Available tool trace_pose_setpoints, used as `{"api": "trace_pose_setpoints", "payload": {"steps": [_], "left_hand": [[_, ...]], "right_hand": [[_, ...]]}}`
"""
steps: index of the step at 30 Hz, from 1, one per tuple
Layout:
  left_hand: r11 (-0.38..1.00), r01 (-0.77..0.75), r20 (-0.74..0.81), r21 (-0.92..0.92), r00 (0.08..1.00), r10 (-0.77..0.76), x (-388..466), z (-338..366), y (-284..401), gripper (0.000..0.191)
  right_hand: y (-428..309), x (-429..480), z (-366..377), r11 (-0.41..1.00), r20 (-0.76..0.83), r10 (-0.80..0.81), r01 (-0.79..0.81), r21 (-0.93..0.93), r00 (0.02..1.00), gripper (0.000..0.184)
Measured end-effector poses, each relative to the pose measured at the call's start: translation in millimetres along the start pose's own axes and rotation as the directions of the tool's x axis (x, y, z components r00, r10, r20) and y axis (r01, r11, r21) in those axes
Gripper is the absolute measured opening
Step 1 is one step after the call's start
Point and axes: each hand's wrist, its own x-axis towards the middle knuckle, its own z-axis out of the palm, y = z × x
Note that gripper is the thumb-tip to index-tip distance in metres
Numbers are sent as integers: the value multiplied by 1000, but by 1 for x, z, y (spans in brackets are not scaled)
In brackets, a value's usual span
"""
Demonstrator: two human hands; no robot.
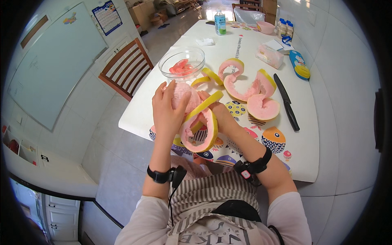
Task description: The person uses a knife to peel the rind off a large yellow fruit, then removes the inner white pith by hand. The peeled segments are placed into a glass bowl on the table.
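A peeled pomelo (184,95) with pale pink pith is held over the table's near left part. My left hand (169,111) wraps its left side, fingers spread over the top. At its right side is my right hand (216,107), partly hidden by a curling strip of yellow-green pomelo peel (213,130). That strip loops below the fruit and crosses in front of the right hand. Just beyond the hands stands a clear glass bowl (161,73) with red pomelo flesh (181,68) in it.
More peel spirals (240,92) lie right of the hands. A black-handled knife (288,105) rests near the table's (301,156) right side. Farther back are a tissue pack (269,56), a pencil case (299,65), a bottle (220,24) and a pink bowl (265,27). A wooden chair (127,67) stands left.
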Motion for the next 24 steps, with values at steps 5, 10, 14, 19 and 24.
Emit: {"api": "trace_pose_setpoints", "payload": {"steps": [5, 10, 14, 19, 24], "left_hand": [[993, -17, -18, 114, 1000, 19, 14, 13, 11, 41], [997, -70, -70, 40, 995, 73, 15, 17, 5, 34], [993, -115, -85, -6, 990, 114, 16, 17, -4, 29], [993, -102, -89, -57, 991, 97, 20, 15, -12, 27], [978, -65, -75, -200, 996, 51, 20, 10, -21, 27]], "right_hand": [[0, -7, 0, 998, -143, -54, 50, -32, 988, 55], [5, -5, -2, 1000, -195, -18, 16, -10, 981, 27], [17, 1, 0, 973, -189, 187, -156, 170, 964, 30], [25, 2, -1, 833, -181, 257, -123, 539, 949, 30], [22, 2, 3, 785, 109, 154, -189, 590, 982, 70]]}}
